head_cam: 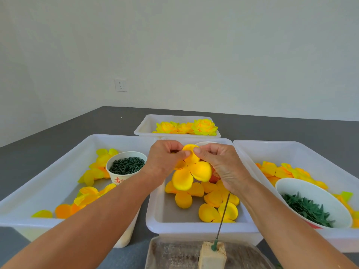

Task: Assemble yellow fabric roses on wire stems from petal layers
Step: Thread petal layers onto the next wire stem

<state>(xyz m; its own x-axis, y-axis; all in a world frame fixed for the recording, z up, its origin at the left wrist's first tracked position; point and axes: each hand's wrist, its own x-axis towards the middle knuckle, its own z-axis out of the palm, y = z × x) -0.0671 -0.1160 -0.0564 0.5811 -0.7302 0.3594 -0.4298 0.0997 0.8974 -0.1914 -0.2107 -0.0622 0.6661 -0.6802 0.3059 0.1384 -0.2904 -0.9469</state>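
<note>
Now both hands, left (164, 162) and right (219, 164), pinch a petal layer (191, 170) apart; next, probably thread it onto the wire (223, 214) at six o'clock.

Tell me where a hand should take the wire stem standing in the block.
Pinch the wire stem at mid-shaft, coming from the right. It is thin and leans up over the middle tray; its base is stuck in the block, and its top reaches the right hand.

A dark grey floor (291, 129) carries four white tubs (58, 183) and a worn board (174, 255)
</note>
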